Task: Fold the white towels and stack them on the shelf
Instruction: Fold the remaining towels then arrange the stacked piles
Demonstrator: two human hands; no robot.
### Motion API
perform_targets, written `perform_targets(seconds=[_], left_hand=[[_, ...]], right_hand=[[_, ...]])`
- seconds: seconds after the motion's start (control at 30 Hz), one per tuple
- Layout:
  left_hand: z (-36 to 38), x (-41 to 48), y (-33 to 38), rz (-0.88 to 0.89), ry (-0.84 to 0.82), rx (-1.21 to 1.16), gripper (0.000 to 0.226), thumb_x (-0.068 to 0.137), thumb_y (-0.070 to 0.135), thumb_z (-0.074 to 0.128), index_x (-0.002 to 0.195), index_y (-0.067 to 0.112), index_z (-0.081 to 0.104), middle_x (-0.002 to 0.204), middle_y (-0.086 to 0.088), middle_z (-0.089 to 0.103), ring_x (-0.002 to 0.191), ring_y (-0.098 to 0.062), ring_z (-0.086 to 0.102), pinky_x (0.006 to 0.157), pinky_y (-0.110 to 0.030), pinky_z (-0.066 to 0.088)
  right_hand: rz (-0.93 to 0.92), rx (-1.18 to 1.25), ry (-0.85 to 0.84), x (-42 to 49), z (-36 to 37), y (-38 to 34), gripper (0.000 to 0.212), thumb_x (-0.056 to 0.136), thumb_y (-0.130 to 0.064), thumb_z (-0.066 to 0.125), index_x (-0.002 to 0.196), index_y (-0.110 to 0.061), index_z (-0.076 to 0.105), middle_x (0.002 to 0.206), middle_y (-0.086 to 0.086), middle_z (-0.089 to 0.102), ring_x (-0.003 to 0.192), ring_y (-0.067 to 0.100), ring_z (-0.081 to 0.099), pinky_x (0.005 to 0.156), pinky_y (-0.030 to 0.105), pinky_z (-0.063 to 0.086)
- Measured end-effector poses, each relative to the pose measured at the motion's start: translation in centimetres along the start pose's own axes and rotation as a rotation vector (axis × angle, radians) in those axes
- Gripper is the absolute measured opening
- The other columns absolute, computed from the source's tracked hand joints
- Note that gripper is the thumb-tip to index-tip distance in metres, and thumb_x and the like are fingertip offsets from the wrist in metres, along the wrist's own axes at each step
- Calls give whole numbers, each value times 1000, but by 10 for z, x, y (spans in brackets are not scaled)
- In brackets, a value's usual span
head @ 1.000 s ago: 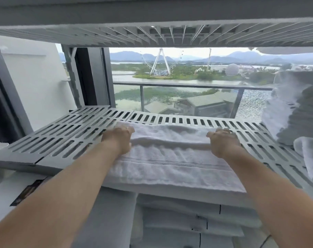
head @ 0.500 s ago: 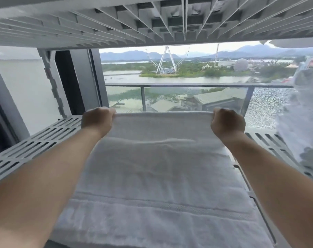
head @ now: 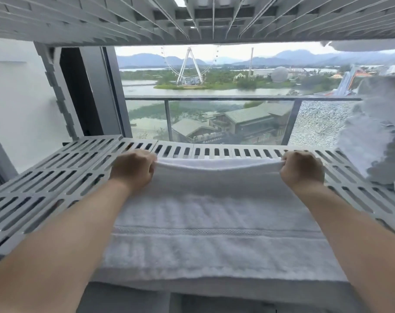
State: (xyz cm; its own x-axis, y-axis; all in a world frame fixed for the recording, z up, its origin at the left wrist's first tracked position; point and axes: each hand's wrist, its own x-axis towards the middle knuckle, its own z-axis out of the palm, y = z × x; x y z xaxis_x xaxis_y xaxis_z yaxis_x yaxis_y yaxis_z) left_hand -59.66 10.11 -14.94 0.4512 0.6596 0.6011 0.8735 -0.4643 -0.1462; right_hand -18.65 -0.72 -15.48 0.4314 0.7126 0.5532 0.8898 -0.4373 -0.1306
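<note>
The white towel (head: 214, 224) lay spread on the grey slotted shelf (head: 45, 188), running from the person's hands back toward the front edge of the shelf. A woven band crossed it from side to side about halfway along. Its near edge reached the front of the shelf; whether it hung over, I could not tell.

The left hand (head: 133, 168) gripped the far left corner of the towel, knuckles up, its fingers (head: 144, 158) curled tight round the cloth. The right hand (head: 301, 169) gripped the far right corner in the same manner, its fingers (head: 290, 160) closed on the hem. Between the two fists the far edge was drawn out in a line that sagged a little in the middle, raised just off the shelf. It lay just short of the back row of slots. Both bare forearms stretched forward over the towel's sides.

At the right end of the shelf stood a pile of white towels (head: 377, 141), blurred, well apart from the right hand. The ribbed underside of an upper shelf (head: 124, 19) hung close overhead. A white wall (head: 18, 105) stood to the left. Behind the shelf a window looked out past a glass balcony railing (head: 214, 98) to water, rooftops, hills and a Ferris wheel (head: 189, 64).
</note>
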Motion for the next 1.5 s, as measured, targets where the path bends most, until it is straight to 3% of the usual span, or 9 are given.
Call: perform_targets(seconds=[0.13,0.3,0.4,0.7,1.07,1.17,1.3,1.4,1.5], left_hand=[[-9,-22,-2,57,-24,-62,17,88,18,50,83,16,66,80,-3,66,73,-30,62,61,-35,52],[-17,-37,-4,110,-103,-117,24,91,21,46,92,24,70,96,6,66,88,-21,62,65,-31,46],[-18,-44,1,39,-176,-162,32,95,20,42,108,26,70,108,7,68,95,-19,64,73,-36,56],[-14,-62,8,39,96,-162,19,81,-2,69,75,13,78,72,1,63,70,-23,63,54,-29,49],[-11,-64,11,17,69,-124,25,77,-7,55,65,15,59,60,3,53,53,-17,48,49,-25,43],[-13,-61,9,16,2,-91,27,79,6,44,55,18,49,55,6,48,46,-19,45,49,-22,35],[-23,-27,26,-13,12,-122,33,79,7,37,49,19,40,54,9,44,40,-14,44,46,-16,31],[-16,15,71,-67,2,-270,29,88,9,41,65,18,57,73,5,59,64,-19,60,58,-29,50],[12,38,113,-136,-351,-405,37,98,30,39,126,25,63,135,-2,58,124,-24,53,103,-42,43]], right_hand=[[53,15,-41,-27,-16,0,21,78,-5,58,90,-12,74,86,18,70,87,36,64,73,35,45],[130,42,-204,-44,-29,-3,24,80,-4,55,80,-17,75,79,11,68,75,30,60,71,34,53],[132,82,-182,-59,-24,-2,27,79,-1,52,80,-16,75,76,9,66,76,30,59,71,34,52],[174,217,-34,-67,-16,6,32,80,3,52,91,-12,79,81,19,71,82,36,64,75,37,53],[206,205,-74,-67,-18,9,27,90,-2,51,98,-6,77,93,20,72,93,37,65,87,43,54],[110,160,27,-66,-21,0,27,89,-3,52,98,-8,77,97,22,71,97,37,61,90,42,48],[-270,235,111,-53,-25,-42,30,88,-4,47,97,-9,76,94,13,74,87,28,64,86,38,52],[-421,347,-127,-34,-14,-87,30,93,-11,46,108,-10,72,107,11,69,97,28,63,88,38,54],[-423,312,-357,-22,9,-107,37,100,-28,44,132,-21,60,136,9,57,125,29,51,108,42,40]])
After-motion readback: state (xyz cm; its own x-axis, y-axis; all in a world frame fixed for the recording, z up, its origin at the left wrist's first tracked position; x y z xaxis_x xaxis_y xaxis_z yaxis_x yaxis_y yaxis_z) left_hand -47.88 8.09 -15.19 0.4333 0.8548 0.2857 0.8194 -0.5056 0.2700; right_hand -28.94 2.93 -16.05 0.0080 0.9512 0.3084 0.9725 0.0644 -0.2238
